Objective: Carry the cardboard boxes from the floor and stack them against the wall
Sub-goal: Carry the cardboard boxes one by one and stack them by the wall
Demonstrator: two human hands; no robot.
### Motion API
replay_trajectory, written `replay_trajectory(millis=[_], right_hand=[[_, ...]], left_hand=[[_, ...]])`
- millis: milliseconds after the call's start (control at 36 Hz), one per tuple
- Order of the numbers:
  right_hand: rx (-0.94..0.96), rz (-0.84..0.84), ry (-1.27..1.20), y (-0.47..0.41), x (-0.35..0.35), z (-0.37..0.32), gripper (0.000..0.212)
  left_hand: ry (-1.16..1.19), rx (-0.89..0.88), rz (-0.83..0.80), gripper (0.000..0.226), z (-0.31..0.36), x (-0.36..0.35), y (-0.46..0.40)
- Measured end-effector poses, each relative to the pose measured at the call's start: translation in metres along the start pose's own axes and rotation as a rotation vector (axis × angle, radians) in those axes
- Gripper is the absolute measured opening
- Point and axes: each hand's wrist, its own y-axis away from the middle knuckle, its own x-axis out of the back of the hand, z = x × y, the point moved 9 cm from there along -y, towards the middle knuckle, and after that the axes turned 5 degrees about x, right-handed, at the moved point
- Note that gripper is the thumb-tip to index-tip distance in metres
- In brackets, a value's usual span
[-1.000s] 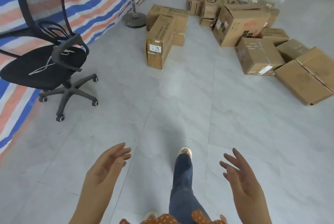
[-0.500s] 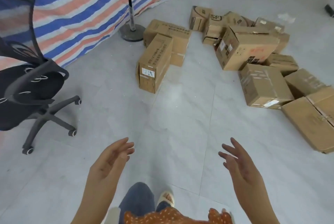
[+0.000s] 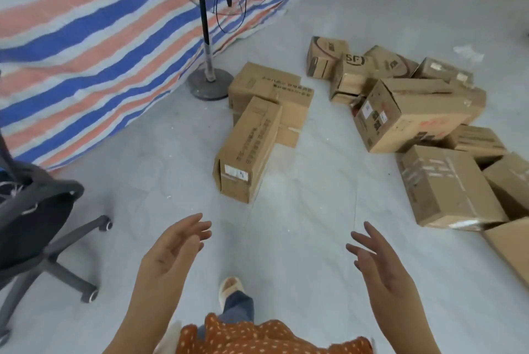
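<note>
Head view: left hand (image 3: 171, 250) and right hand (image 3: 380, 265) empty before cardboard boxes (image 3: 249, 147).

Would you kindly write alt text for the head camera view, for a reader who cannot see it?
A person's left hand and right hand reach forward, open and empty, toward cardboard boxes scattered on a grey tiled floor, the nearest a long box straight ahead. A black office chair stands at left, and a standing fan rises before a striped tarp.
</note>
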Motion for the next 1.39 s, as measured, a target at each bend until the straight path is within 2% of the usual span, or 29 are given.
replay_trajectory(millis=[56,139,250,417,528,611,694,778,917,972,1028,1139,1222,1306,1389], right_hand=[[0.016,-0.015,0.019,-0.038,-0.015,-0.019,0.04],[-0.001,-0.042,0.023,-0.087,-0.036,-0.035,0.04],[-0.03,-0.089,0.074,-0.144,-0.063,-0.04,0.039],[-0.038,-0.219,0.174,-0.239,-0.107,-0.043,0.048],[-0.023,-0.307,0.195,-0.321,-0.138,-0.046,0.049],[0.013,-0.382,0.228,-0.388,-0.161,-0.05,0.046],[0.061,-0.473,0.255,-0.465,-0.183,-0.051,0.046],[0.077,-0.586,0.29,-0.54,-0.204,-0.054,0.038],[0.078,-0.728,0.331,-0.645,-0.236,-0.047,0.037],[0.09,-0.806,0.358,-0.684,-0.262,-0.046,0.033],[0.098,-0.861,0.388,-0.718,-0.294,-0.039,0.034],[0.017,-0.915,0.443,-0.773,-0.356,0.016,0.019],[-0.01,-0.923,0.557,-0.805,-0.402,0.065,0.024],[-0.006,-0.898,0.72,-0.833,-0.447,0.118,0.028],[-0.009,-0.866,0.828,-0.862,-0.488,0.176,0.028]], left_hand=[[0.035,-0.02,-0.001,0.017,0.022,-0.003,-0.036],[0.029,-0.02,0.004,0.027,0.037,-0.004,-0.082],[0.031,0.013,0.034,0.021,0.042,0.001,-0.131],[0.025,0.075,0.161,0.028,0.039,0.014,-0.196],[0.054,0.099,0.266,0.019,0.038,0.01,-0.247],[0.084,0.1,0.356,0.03,0.042,-0.004,-0.29],[0.116,0.112,0.442,0.02,0.039,-0.029,-0.339],[0.177,0.177,0.551,0.02,0.036,-0.056,-0.382],[0.158,0.312,0.534,0.022,0.032,-0.102,-0.456],[0.158,0.406,0.53,0.024,0.018,-0.114,-0.487],[0.181,0.475,0.531,0.014,0.002,-0.121,-0.515],[0.214,0.611,0.584,0.011,-0.057,-0.122,-0.563],[0.191,0.739,0.665,0.018,-0.125,-0.114,-0.591],[0.147,0.899,0.754,0.046,-0.197,-0.105,-0.605],[0.058,1.079,0.774,0.057,-0.266,-0.094,-0.615]])
